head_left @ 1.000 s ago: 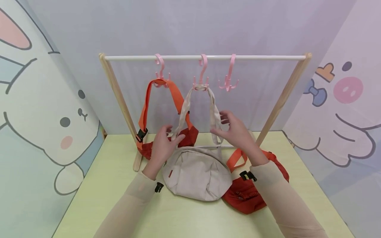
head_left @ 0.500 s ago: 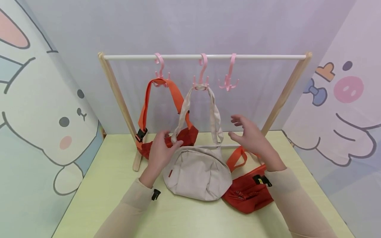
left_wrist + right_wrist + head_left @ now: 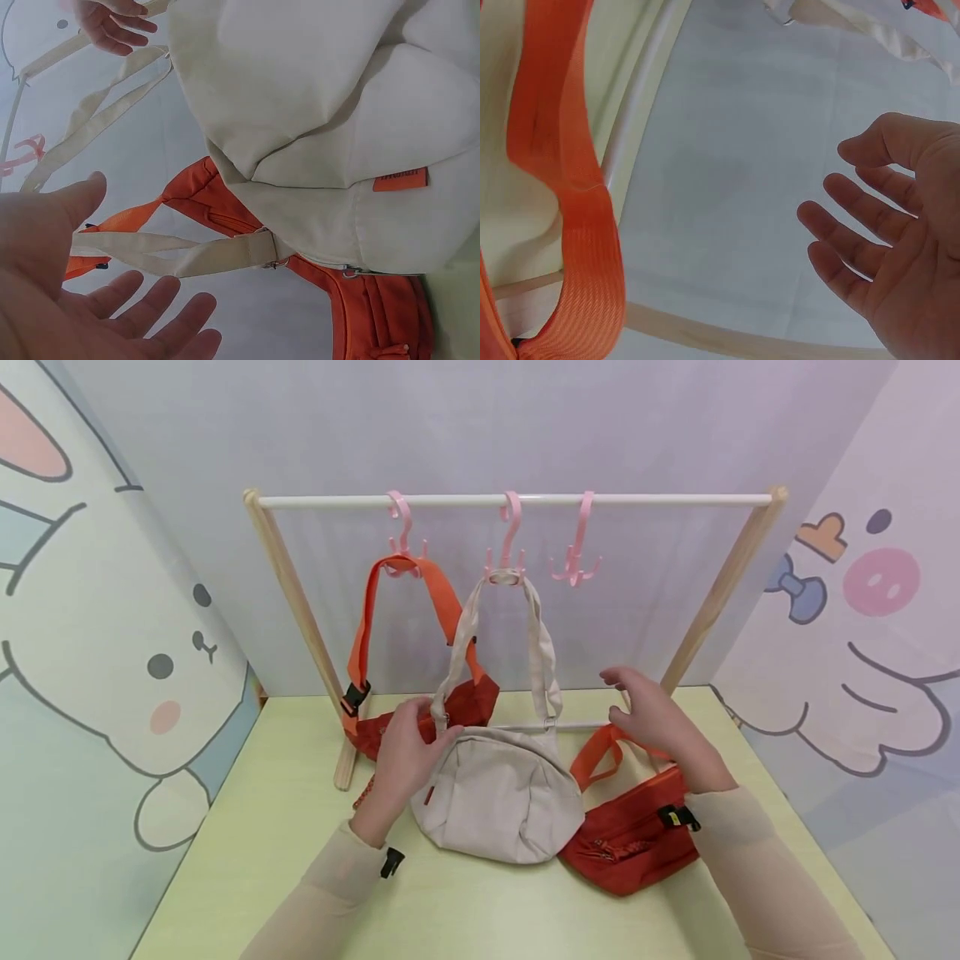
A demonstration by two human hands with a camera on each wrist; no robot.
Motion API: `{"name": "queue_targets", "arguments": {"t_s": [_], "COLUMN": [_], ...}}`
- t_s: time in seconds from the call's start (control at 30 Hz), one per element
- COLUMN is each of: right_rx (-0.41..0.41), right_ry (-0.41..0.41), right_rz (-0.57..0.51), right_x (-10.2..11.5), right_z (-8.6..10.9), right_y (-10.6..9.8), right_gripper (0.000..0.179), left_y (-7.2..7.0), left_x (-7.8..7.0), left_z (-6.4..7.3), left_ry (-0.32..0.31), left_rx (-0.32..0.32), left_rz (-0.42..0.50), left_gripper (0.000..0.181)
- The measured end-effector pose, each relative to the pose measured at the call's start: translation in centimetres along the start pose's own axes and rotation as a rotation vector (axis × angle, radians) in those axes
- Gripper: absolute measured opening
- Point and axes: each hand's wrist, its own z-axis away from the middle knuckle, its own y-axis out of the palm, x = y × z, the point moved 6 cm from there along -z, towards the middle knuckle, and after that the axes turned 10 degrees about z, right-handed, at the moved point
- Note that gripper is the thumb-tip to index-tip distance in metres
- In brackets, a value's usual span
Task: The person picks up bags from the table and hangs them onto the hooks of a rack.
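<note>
A beige shoulder bag [image 3: 498, 802] hangs by its strap [image 3: 542, 652] from the middle pink hook [image 3: 512, 539], its body low against the table. My left hand [image 3: 405, 752] is beside the bag's left strap, fingers spread and holding nothing; the left wrist view shows the palm [image 3: 37, 270] facing that strap. To the right, my right hand [image 3: 660, 714] is in the air with relaxed fingers, above a red bag [image 3: 630, 835] lying on the table. The orange strap [image 3: 589, 247] of this red bag shows in the right wrist view, apart from the fingers.
Another red bag [image 3: 472, 702] hangs by an orange strap [image 3: 363, 627] from the left hook [image 3: 402, 522], partly behind the beige bag. The right hook [image 3: 576, 543] carries nothing. A white rail [image 3: 675, 500] on wooden legs [image 3: 712, 602] supports the hooks.
My right hand has left the beige strap's right side and moved right and down, over the red bag on the table. The left hand has shifted slightly down beside the left strap.
</note>
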Motion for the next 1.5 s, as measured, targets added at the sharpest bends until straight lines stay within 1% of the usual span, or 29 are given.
{"name": "queue_targets", "arguments": {"t_s": [0.2,0.33,0.53,0.77,0.87,0.97,1.17,1.33,1.43,1.5], "right_rx": [0.065,0.109,0.149,0.222,0.241,0.243,0.235,0.264,0.276,0.274], "right_ry": [0.037,0.068,0.105,0.197,0.223,0.224,0.185,0.191,0.198,0.2], "right_rz": [0.063,0.105,0.144,0.136,0.158,0.195,0.26,0.255,0.242,0.241], "right_x": [-2.2,-3.7,-5.8,-7.9,-8.5,-8.7,-8.7,-9.3,-9.9,-10.2], "right_z": [0.3,0.5,0.6,0.5,0.5,0.5,0.5,0.6,0.5,0.5], "right_y": [1.2,2.2,3.7,5.5,6.3,6.7,6.9,7.7,8.2,8.4], "right_gripper": [0.052,0.054,0.055,0.054,0.055,0.055,0.048,0.038,0.032,0.029], "left_y": [0.3,0.6,1.0,1.4,1.8,2.1,2.7,3.3,3.5,3.7], "left_x": [0.4,0.7,1.1,1.3,1.1,1.0,0.6,0.3,0.0,-0.1], "left_z": [0.6,0.9,1.4,1.8,2.0,2.2,2.4,2.9,3.2,3.3], "left_ry": [-0.047,-0.061,-0.044,-0.001,0.021,0.043,0.1,0.157,0.183,0.187], "left_rx": [0.014,0.026,0.048,0.083,0.103,0.12,0.153,0.173,0.182,0.188], "left_rz": [0.012,0.012,0.012,0.004,-0.001,-0.022,-0.082,-0.17,-0.186,-0.191], "left_gripper": [0.07,0.071,0.07,0.072,0.072,0.071,0.07,0.071,0.071,0.071]}}
